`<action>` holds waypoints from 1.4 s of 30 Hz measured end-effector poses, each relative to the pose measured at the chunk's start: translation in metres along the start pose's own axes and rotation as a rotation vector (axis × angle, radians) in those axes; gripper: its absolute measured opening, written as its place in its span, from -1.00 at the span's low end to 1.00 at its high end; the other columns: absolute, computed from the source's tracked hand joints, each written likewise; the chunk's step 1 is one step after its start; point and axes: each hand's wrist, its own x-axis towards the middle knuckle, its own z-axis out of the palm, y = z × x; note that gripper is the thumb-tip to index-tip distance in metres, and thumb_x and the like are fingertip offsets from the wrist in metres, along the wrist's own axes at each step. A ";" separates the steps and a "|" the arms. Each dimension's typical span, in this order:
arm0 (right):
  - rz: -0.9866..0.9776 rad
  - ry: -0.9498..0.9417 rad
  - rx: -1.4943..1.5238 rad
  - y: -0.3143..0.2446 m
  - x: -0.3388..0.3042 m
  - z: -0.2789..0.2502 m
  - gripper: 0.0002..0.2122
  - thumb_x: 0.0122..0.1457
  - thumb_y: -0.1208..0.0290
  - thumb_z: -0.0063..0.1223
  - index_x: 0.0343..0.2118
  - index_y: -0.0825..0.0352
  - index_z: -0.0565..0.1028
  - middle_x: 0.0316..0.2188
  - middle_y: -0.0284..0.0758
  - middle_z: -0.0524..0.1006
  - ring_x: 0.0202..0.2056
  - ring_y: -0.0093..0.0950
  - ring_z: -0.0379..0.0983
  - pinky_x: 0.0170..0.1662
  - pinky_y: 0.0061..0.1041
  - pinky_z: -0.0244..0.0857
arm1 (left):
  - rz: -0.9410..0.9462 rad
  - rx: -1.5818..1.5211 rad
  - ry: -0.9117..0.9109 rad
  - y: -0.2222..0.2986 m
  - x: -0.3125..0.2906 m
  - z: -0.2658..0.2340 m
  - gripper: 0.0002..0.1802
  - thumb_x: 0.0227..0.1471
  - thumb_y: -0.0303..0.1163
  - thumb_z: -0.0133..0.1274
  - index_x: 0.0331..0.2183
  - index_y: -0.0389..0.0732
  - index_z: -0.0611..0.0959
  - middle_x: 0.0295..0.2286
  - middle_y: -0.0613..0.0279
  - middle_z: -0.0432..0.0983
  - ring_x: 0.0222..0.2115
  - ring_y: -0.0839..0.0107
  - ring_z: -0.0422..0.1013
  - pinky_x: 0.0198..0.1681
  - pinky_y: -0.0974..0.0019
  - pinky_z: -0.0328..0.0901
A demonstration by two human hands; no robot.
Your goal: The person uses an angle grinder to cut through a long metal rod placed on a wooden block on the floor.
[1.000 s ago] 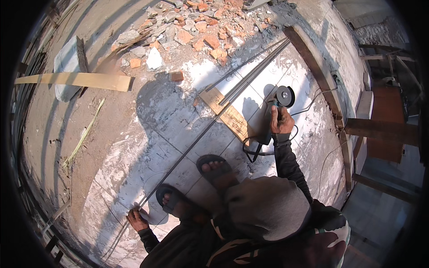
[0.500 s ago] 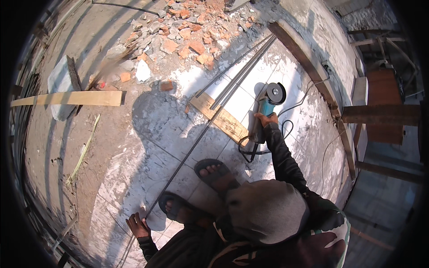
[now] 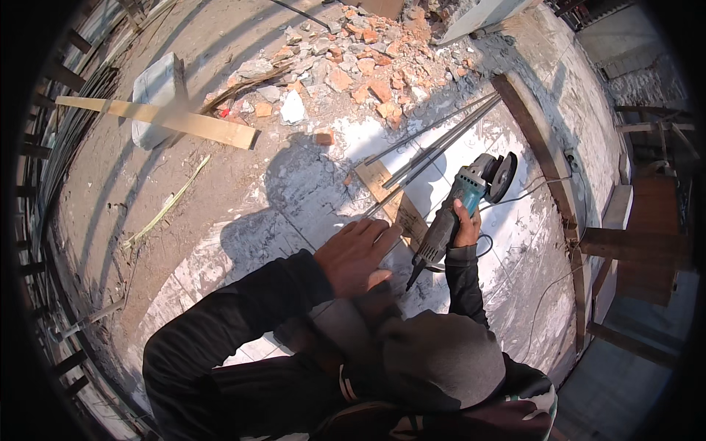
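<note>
My right hand (image 3: 468, 224) grips the body of a teal and black angle grinder (image 3: 441, 234). The tool is lifted off the floor, its dark disc (image 3: 503, 178) pointing away from me at the upper right. My left hand (image 3: 356, 256) is raised in front of my body, fingers stretched out, with nothing visible in it. Just beyond its fingertips a wooden board (image 3: 375, 176) lies on the tiles, partly hidden by the hand. Several thin metal rods (image 3: 434, 151) rest across the board, their far ends at a dark beam (image 3: 531, 132).
Broken brick rubble (image 3: 360, 70) spreads at the far side. A loose plank (image 3: 220, 131) lies across a pale block (image 3: 156, 92) at the left. The grinder's black cord (image 3: 526, 192) trails right towards the beam. More long rods (image 3: 73, 140) line the left edge.
My left hand has let go of the long rod near my feet and come up to the middle. My right hand has raised and turned the grinder, its disc now nearly edge-on.
</note>
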 end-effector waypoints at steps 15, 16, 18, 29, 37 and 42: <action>0.058 -0.216 -0.048 -0.031 -0.027 -0.017 -0.49 0.00 0.23 0.17 -0.08 0.46 0.29 -0.28 -0.21 0.42 -0.29 -0.42 0.42 -0.17 -0.44 0.35 | -0.407 -0.806 0.251 0.021 0.084 0.170 -0.03 -0.41 -0.40 0.25 0.05 -0.38 0.12 -0.19 -0.23 0.32 -0.14 -0.13 0.31 -0.13 0.05 0.27; 0.040 -0.125 0.116 -0.024 -0.027 -0.006 -0.44 0.14 0.00 -0.09 -0.04 0.47 0.31 -0.21 -0.09 0.44 -0.24 -0.35 0.45 -0.18 -0.39 0.37 | -0.371 -0.883 0.182 0.014 0.080 0.163 0.03 -0.42 -0.32 0.29 0.07 -0.37 0.10 -0.17 -0.20 0.34 -0.08 -0.04 0.32 -0.06 0.11 0.25; 0.239 -0.205 0.326 -0.027 -0.024 0.009 -0.25 0.15 -0.27 -0.37 0.01 0.48 0.27 -0.18 0.08 0.45 -0.23 -0.17 0.46 -0.20 -0.28 0.40 | -0.290 -1.006 0.166 0.007 0.069 0.157 -0.05 -0.39 -0.36 0.30 0.04 -0.34 0.16 -0.12 -0.10 0.31 -0.06 0.12 0.29 -0.03 0.17 0.23; 0.318 -0.140 0.356 0.001 -0.019 -0.015 -0.28 0.15 -0.30 -0.39 -0.05 0.40 0.33 -0.35 -0.09 0.49 -0.41 -0.20 0.48 -0.39 -0.26 0.42 | -0.597 -0.880 0.151 0.011 0.074 0.175 -0.10 -0.48 -0.26 0.30 -0.07 -0.45 0.28 -0.24 -0.31 0.42 -0.15 -0.07 0.40 -0.09 0.12 0.29; 0.436 -0.172 0.562 0.005 -0.029 -0.019 -0.21 0.08 -0.33 -0.27 0.01 0.45 0.28 -0.31 -0.07 0.47 -0.30 -0.15 0.46 -0.31 -0.16 0.42 | -0.498 -0.911 0.115 0.004 0.063 0.182 -0.05 -0.50 -0.25 0.31 -0.03 -0.45 0.28 -0.24 -0.27 0.46 -0.18 -0.04 0.43 -0.09 0.16 0.32; 0.371 -0.161 0.430 0.027 -0.017 -0.041 -0.20 0.06 -0.39 -0.34 -0.06 0.41 0.32 -0.36 -0.08 0.49 -0.40 -0.17 0.48 -0.39 -0.16 0.44 | -0.498 -0.887 0.085 -0.001 0.068 0.200 0.00 -0.50 -0.24 0.31 0.00 -0.49 0.25 -0.24 -0.26 0.46 -0.17 -0.03 0.43 -0.08 0.19 0.32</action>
